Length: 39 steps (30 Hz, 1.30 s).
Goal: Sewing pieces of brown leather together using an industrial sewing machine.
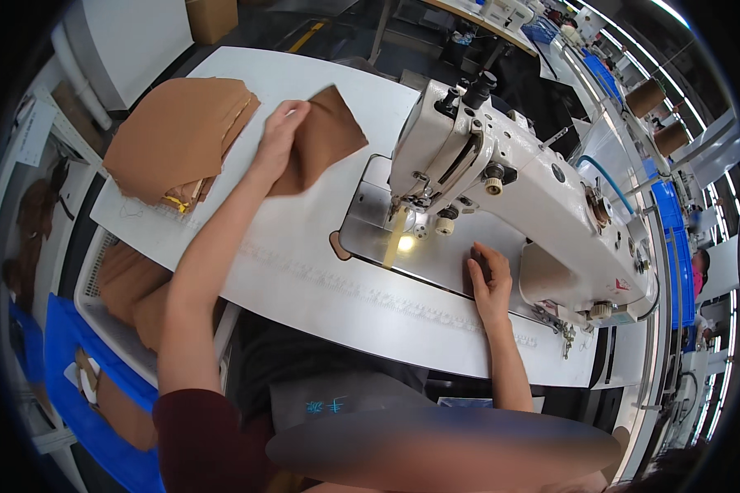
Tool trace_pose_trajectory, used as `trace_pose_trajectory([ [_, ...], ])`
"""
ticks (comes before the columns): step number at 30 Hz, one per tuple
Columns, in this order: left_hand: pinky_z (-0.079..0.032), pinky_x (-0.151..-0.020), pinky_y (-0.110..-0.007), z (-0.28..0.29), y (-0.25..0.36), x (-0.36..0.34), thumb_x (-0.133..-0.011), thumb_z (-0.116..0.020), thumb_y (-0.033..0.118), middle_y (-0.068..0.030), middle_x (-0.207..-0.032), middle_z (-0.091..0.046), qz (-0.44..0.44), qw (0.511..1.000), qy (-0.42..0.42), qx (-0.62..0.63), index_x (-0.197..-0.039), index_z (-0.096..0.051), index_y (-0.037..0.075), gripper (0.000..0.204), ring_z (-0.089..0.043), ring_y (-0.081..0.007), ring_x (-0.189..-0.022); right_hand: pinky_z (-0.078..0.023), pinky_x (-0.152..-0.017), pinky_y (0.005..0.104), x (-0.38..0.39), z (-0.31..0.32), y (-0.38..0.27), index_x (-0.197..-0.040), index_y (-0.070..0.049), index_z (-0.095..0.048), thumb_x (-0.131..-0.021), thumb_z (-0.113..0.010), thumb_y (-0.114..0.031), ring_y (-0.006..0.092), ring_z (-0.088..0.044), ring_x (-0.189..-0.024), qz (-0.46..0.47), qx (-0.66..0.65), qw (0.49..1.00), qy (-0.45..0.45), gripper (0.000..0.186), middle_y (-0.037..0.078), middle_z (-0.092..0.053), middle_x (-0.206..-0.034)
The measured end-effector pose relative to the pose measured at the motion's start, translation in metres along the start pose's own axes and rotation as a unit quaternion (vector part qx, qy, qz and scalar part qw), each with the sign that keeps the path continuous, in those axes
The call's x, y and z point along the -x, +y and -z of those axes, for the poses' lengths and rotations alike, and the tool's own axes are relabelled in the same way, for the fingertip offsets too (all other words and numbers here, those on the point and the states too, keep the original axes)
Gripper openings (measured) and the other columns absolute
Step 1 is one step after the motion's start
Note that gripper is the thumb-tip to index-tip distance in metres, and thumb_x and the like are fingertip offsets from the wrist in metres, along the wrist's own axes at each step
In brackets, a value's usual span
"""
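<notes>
My left hand (280,135) is closed on the edge of a brown fabric piece (327,135), which it holds over the white table just right of a stack of similar brown pieces (177,135). A bit of yellow shows at the stack's near edge. On the right, my right hand (491,278) rests at the metal bed of a white sewing machine (501,156), fingers loosely curved and apart, with nothing seen in them. Below the needle area, lit by a small lamp, lies a yellow strip (395,238) on the metal plate (366,222).
A light basket (90,275) with brown fabric stands under the table's left edge, beside a blue bin (62,345) holding more brown material. Clear ruler markings run along the front of the white table (304,320). Thread cones (645,97) and blue trays stand at the far right.
</notes>
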<state>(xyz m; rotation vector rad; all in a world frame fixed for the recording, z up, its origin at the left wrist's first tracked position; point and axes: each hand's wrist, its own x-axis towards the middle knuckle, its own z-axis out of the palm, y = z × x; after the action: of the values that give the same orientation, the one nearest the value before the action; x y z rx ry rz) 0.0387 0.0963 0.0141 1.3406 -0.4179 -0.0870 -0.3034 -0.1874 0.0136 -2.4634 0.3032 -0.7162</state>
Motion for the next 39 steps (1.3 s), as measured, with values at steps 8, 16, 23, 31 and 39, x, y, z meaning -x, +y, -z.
trace_pose_trajectory([
  [8, -0.047, -0.098, -0.033, 0.213, 0.17, 0.231, -0.095, -0.058, 0.035, -0.0062, -0.103, -0.062, -0.09, 0.986, 0.134, -0.043, -0.111, -0.056, 0.006, 0.034, -0.061, -0.0165, -0.097, -0.044, -0.091, 0.0323, -0.001, -0.003, 0.009, -0.115, -0.002, -0.064, -0.088, -0.065, -0.007, 0.0224, -0.059, -0.102, -0.007, -0.056, 0.998, -0.001, 0.027, 0.012, -0.066, -0.11],
  [16, -0.039, -0.099, -0.037, 0.286, -0.053, 0.308, -0.093, -0.061, 0.027, -0.0119, -0.123, -0.058, 0.012, 0.79, 0.163, -0.591, -0.111, -0.061, 0.008, 0.027, -0.052, -0.0249, -0.117, -0.043, -0.087, 0.031, -0.007, -0.009, 0.001, -0.119, -0.005, -0.064, -0.091, -0.063, -0.011, 0.0204, -0.057, -0.098, 0.003, -0.007, 0.999, -0.031, 0.028, 0.01, -0.064, -0.11],
  [23, -0.034, -0.104, -0.046, 0.206, 0.017, 0.263, -0.09, -0.061, 0.03, -0.0202, -0.145, -0.042, 0.082, 0.538, -0.136, -0.828, -0.129, -0.057, 0.009, 0.044, -0.04, -0.0368, -0.131, -0.043, -0.091, 0.0347, 0.003, -0.003, 0.011, -0.117, -0.004, -0.064, -0.09, -0.063, -0.012, 0.0254, -0.058, -0.104, 0.011, 0.019, 1.0, 0.002, 0.028, 0.012, -0.063, -0.113],
  [31, -0.051, -0.08, -0.039, 0.107, 0.117, 0.113, -0.087, -0.062, 0.014, -0.0175, -0.091, -0.068, -0.4, 0.568, 0.014, -0.719, -0.102, -0.067, 0.0, 0.021, -0.066, -0.0318, -0.084, -0.041, -0.096, 0.0388, -0.005, -0.004, -0.003, -0.114, -0.006, -0.064, -0.088, -0.062, -0.01, 0.0303, -0.055, -0.11, 0.042, 0.09, 0.995, -0.017, 0.026, 0.012, -0.061, -0.118],
  [39, -0.052, -0.074, -0.035, 0.098, 0.129, 0.078, -0.091, -0.056, 0.015, -0.0163, -0.098, -0.068, -0.065, 0.915, -0.018, -0.397, -0.109, -0.064, 0.0, 0.024, -0.066, -0.0291, -0.081, -0.042, -0.091, 0.0388, 0.002, 0.001, -0.006, -0.108, -0.005, -0.066, -0.086, -0.064, -0.009, 0.0302, -0.057, -0.102, 0.046, 0.101, 0.994, 0.017, 0.023, 0.012, -0.064, -0.112],
])
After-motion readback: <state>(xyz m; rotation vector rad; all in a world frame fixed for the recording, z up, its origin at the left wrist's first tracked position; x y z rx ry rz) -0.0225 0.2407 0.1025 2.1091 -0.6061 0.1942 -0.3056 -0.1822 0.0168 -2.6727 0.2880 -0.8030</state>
